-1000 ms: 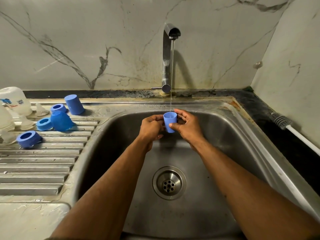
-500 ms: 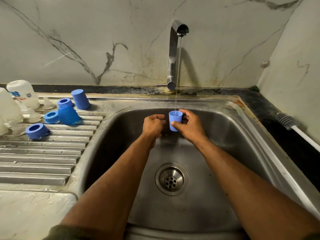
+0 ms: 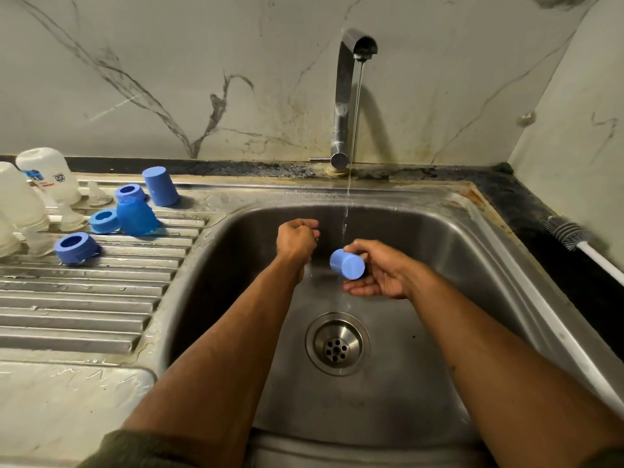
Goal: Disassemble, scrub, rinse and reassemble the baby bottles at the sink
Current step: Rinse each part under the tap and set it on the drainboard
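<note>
Blue cap (image 3: 347, 264) now tipped sideways, gripped by right hand (image 3: 378, 271) fingers alone under tap stream (image 3: 353, 130), left hand (image 3: 297, 241) let go, curled empty over sink (image 3: 439, 231)

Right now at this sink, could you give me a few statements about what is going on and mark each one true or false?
1. The right hand holds a blue cap tipped on its side. True.
2. The left hand also grips that cap. False: it is curled beside it, holding nothing.
3. Water runs from the tap. True.
4. The bottle brush lies in the sink basin. False: it lies on the dark counter to the right.
5. Other blue parts sit on the draining board to the left. True.
</note>
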